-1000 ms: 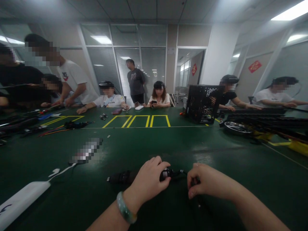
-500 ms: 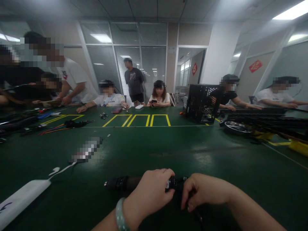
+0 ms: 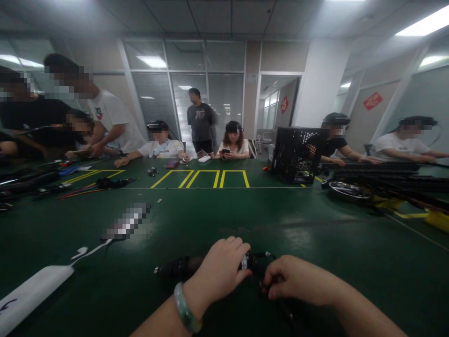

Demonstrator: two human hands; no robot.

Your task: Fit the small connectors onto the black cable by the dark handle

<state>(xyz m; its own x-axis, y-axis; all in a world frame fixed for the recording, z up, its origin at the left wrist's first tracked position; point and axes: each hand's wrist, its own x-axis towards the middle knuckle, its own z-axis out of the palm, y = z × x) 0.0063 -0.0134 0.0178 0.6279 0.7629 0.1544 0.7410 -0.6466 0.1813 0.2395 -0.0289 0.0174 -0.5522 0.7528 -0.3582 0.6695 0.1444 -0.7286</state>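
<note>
A black, tube-shaped electric screwdriver (image 3: 182,267) lies across the green table in front of me, its small metal tip facing left. My left hand (image 3: 224,264), with a pale green bangle at the wrist, wraps over its right end, thumb on the near side. From that end a thin black cable (image 3: 261,255) runs toward my right hand (image 3: 280,278). The fingers there are curled and pinched on the dark cable, whose grip point is partly hidden. Below my right hand, a dark cord-like part trails down toward the near edge of the view.
A white power strip-like block (image 3: 38,290) with a cord leads to a blurred-out phone-like object (image 3: 128,222) on the left. A black computer case (image 3: 298,154) stands at the back right, near a wheel (image 3: 349,189). Cables (image 3: 101,183) lie at left. Several people sit or stand around.
My right hand has shifted slightly left and its fingers have closed in on the cable. My left hand stays over the screwdriver's end, slightly turned. The view has tilted slightly upward.
</note>
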